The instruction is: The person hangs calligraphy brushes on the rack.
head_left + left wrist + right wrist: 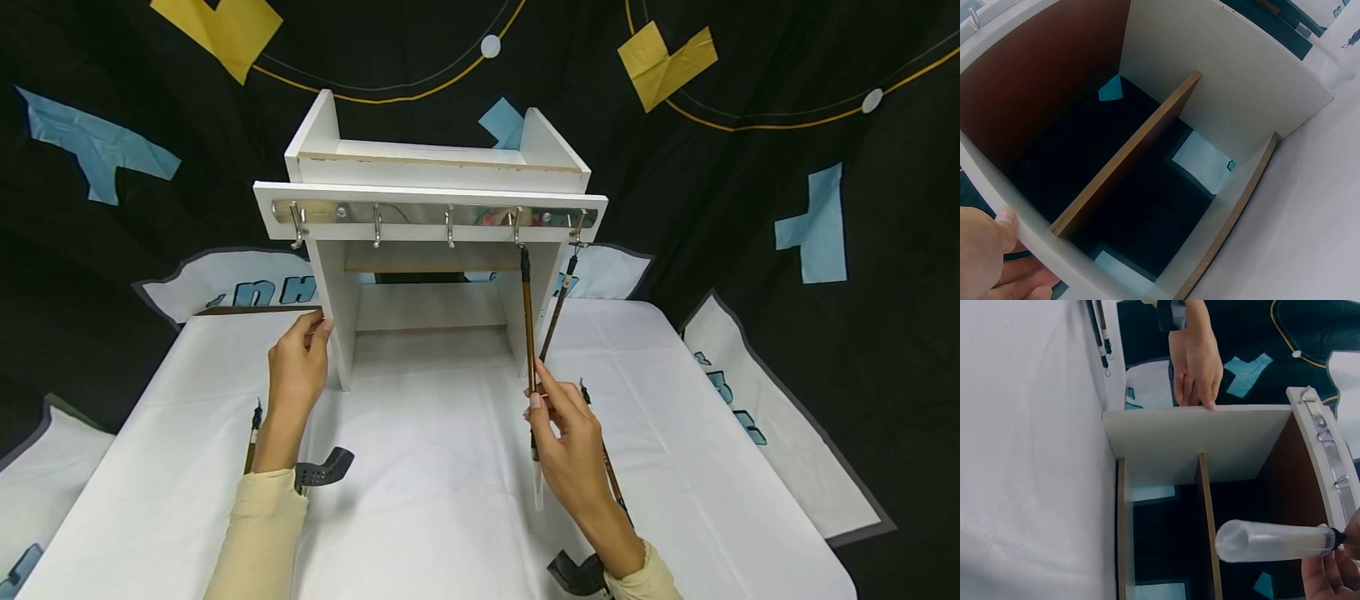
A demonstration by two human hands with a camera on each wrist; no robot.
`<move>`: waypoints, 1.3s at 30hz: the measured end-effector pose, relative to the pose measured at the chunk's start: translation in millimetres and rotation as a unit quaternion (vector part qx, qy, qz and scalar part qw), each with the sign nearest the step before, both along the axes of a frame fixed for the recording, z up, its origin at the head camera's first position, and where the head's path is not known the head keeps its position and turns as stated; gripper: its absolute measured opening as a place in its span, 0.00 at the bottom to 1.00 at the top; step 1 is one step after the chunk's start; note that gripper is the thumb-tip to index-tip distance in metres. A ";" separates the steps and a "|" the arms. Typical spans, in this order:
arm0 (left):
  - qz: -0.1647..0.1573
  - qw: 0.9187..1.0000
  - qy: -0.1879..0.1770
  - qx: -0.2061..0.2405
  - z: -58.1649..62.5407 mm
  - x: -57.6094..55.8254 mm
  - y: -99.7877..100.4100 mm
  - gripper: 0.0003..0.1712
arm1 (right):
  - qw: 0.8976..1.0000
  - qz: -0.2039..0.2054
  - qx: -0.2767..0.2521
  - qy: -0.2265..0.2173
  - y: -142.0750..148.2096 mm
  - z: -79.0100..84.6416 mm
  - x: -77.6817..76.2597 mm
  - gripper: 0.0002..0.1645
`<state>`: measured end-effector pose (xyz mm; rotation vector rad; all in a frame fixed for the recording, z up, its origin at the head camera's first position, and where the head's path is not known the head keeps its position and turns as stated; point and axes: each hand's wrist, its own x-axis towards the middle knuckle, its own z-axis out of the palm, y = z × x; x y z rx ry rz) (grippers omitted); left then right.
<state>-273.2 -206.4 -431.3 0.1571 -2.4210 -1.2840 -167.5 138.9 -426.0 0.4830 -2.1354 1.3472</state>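
A white shelf unit (341, 333) stands on the table, with a metal hook rail (412, 214) across its front. My left hand (296, 367) holds the front edge of its left side panel, the thumb on the edge and the fingers along the outer side. My right hand (566, 433) pinches a brown brush (528, 308) near its lower end. Its top end is right at the fourth hook (517, 221). A clear cap (1272, 541) covers the brush's lower end. Beside it, another brush (561, 304) hangs from the fifth hook (579, 223).
One brush (611, 475) lies on the table right of my right hand. In the right wrist view, two brushes (1100, 331) lie beyond the shelf's far side. A dark curtain (742, 192) with blue and yellow tape stands behind the white-covered table (435, 500).
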 end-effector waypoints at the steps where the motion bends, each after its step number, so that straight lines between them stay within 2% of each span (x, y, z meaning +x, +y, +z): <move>1: 0.000 1.000 0.001 0.000 0.1 0.1 0.1 0.29 | 1.000 0.001 -0.003 -0.001 -0.1 0.4 0.1 0.30; 8: -0.002 1.000 0.005 0.001 0.4 0.7 0.4 0.29 | 1.000 0.010 -0.017 -0.001 -0.6 3.2 0.4 0.30; 12: -0.001 1.000 0.004 0.000 0.3 0.6 0.4 0.30 | 1.000 0.009 -0.010 0.017 -0.3 3.8 1.3 0.30; 18: 0.002 1.000 0.004 0.001 -0.5 -0.3 0.4 0.29 | 0.998 -0.018 0.014 0.052 1.8 2.8 1.1 0.32; 26: -0.001 1.000 0.004 0.003 -0.8 0.1 0.2 0.29 | 0.997 -0.063 0.035 0.036 2.9 0.7 1.4 0.31; 34: -0.003 1.000 0.007 0.003 -0.4 0.4 0.3 0.29 | 0.994 -0.079 0.049 0.051 3.8 -2.0 -0.1 0.33; 39: -0.002 1.000 0.007 0.001 -0.8 0.2 0.1 0.29 | 0.995 -0.076 0.049 0.046 3.0 -2.3 -0.6 0.32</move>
